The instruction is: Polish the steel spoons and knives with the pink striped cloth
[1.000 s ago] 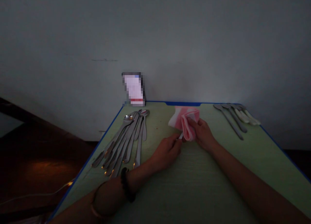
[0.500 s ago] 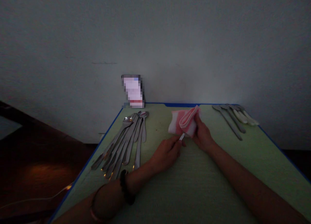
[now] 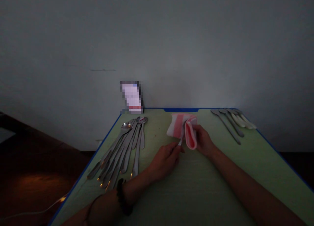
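Note:
My left hand (image 3: 166, 158) is closed on the handle of a piece of metal cutlery (image 3: 181, 140). Its far end goes behind and into a folded cloth, so I cannot tell what kind it is. The pink and white striped cloth (image 3: 178, 125) is in my right hand (image 3: 205, 140), whose fingers grip its right side with the fold hanging toward me. To the left of my left hand lies a fanned pile of metal spoons and other long-handled cutlery (image 3: 126, 147), their bowls toward the wall.
Several more pieces of cutlery, some with white handles (image 3: 241, 119), lie at the table's back right. A lit phone (image 3: 132, 96), blurred, leans on the wall (image 3: 196, 49) at the back left. The green table (image 3: 196, 200) has a blue edge. A white cable (image 3: 36, 213) runs at lower left.
My right hand has turned the cloth, so its fold now hangs down and more of the cutlery's metal shows. My left hand keeps its grip. The view has shifted slightly.

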Motion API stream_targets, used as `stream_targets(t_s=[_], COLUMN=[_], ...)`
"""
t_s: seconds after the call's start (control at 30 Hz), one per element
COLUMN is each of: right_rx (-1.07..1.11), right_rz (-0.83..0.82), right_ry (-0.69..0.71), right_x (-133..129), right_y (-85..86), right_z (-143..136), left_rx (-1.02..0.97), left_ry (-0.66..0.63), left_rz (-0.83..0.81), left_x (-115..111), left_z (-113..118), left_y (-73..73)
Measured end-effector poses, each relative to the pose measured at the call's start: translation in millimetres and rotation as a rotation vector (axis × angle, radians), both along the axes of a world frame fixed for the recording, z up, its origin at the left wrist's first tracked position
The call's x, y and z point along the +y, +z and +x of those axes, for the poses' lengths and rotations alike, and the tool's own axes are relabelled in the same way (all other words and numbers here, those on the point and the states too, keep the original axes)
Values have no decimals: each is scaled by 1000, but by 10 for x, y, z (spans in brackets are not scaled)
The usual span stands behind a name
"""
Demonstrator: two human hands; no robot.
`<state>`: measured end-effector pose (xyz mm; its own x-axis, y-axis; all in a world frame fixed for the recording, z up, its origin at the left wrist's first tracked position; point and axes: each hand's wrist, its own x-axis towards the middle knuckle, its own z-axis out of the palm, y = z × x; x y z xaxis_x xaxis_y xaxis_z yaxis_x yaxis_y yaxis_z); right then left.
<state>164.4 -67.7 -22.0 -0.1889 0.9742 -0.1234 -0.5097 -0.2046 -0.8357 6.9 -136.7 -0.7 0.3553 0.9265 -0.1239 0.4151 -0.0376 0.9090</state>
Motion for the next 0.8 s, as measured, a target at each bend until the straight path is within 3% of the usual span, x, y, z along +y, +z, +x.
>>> stream_targets(t_s=[0.23,0.5,0.8], right_rx=[-201,-256,-68], right_rz=[72,182,83], right_ry=[-45,-5,-14], right_x=[21,30,25], right_y=[-88,-113,-74], right_z=[-19,-6,-49], left_rx=[-23,-39,-42], left_ry=[-7,-2,-13], left_rz=[-9,-33,-16], left_x=[-10,-9,-7], left_z=[3,7,12], left_y=[-4,-7,-1])
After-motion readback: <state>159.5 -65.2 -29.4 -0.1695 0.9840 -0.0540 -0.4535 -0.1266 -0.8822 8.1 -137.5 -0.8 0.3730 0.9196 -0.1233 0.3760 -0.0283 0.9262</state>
